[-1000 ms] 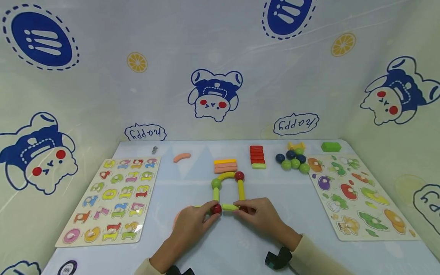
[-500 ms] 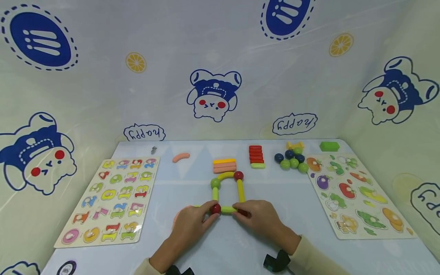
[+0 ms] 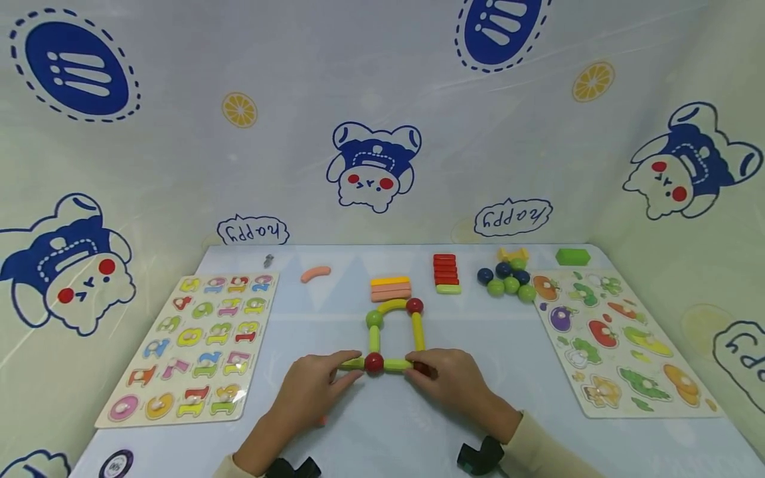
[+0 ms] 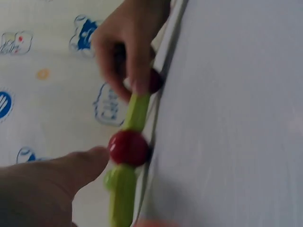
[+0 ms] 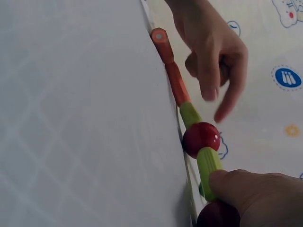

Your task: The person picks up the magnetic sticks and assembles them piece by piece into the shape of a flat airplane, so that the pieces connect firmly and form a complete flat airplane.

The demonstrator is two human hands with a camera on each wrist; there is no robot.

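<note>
The frame (image 3: 374, 340) lies on the surface (image 3: 490, 345) in front of the person, a small four-sided outline of rods and balls. Its near-left corner is a red ball (image 3: 374, 363), its far-left one a green ball (image 3: 374, 319); a curved yellow rod (image 3: 392, 304) makes the far side. The right hand (image 3: 451, 380) has hold of the near-right corner, fingers pinching the front rod (image 3: 396, 365) where it meets a dark ball (image 5: 218, 215). The left hand (image 3: 311, 388) has its fingers parted and relaxed, just beside the side rod (image 3: 352, 364) that sticks out leftward from the red ball. An orange piece (image 5: 177, 84) lies in line past that rod; I can't tell whether the two are joined. Beyond the frame sit a few flat sticks (image 3: 390, 291), a row of red rods (image 3: 445, 268) and a cluster of balls (image 3: 507, 279). The number board (image 3: 142, 397) lies well off to the left, the vegetable board (image 3: 663, 411) to the right, with a green block (image 3: 572, 257) behind it.
</note>
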